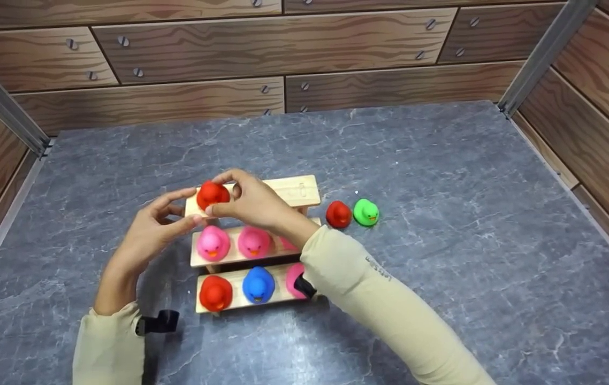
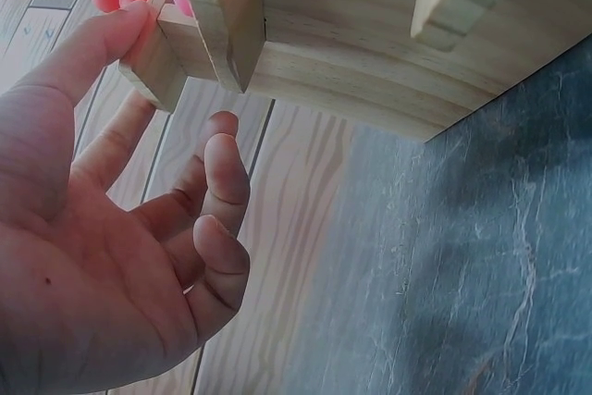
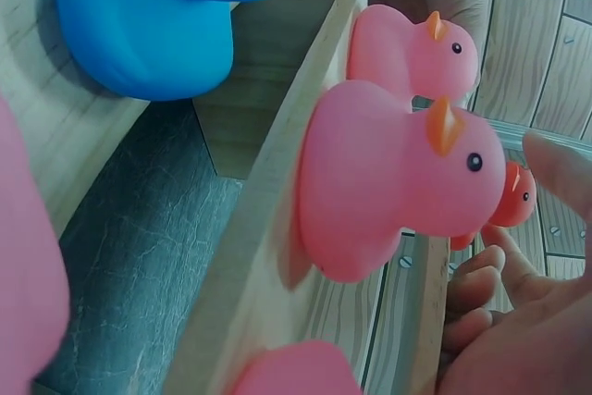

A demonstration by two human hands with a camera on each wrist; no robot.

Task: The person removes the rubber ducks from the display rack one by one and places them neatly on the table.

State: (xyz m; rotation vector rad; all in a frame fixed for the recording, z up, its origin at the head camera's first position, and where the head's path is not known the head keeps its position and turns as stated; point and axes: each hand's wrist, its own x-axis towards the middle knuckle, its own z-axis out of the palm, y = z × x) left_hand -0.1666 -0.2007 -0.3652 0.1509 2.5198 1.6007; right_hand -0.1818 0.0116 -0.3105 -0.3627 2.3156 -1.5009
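Note:
At the left end of the top step of a three-step wooden stand point(image 1: 294, 190) sits a red rubber duck point(image 1: 213, 195). My right hand point(image 1: 253, 200) pinches this duck between thumb and forefinger. The left hand point(image 1: 146, 230) grips the end of that top step, thumb point(image 2: 129, 30) on one side and forefinger on the other, its remaining fingers loosely bent. Two pink ducks point(image 1: 213, 243) show on the middle step, with a third partly behind the right arm. On the bottom step stand a red duck point(image 1: 216, 293), a blue duck point(image 1: 258, 285) and a partly covered pink duck point(image 1: 295, 280).
To the right of the stand, another red duck point(image 1: 339, 214) and a green duck point(image 1: 366, 212) stand on the grey marbled tabletop point(image 1: 470, 240). Wood-patterned panels point(image 1: 272, 48) enclose the table at the back and sides.

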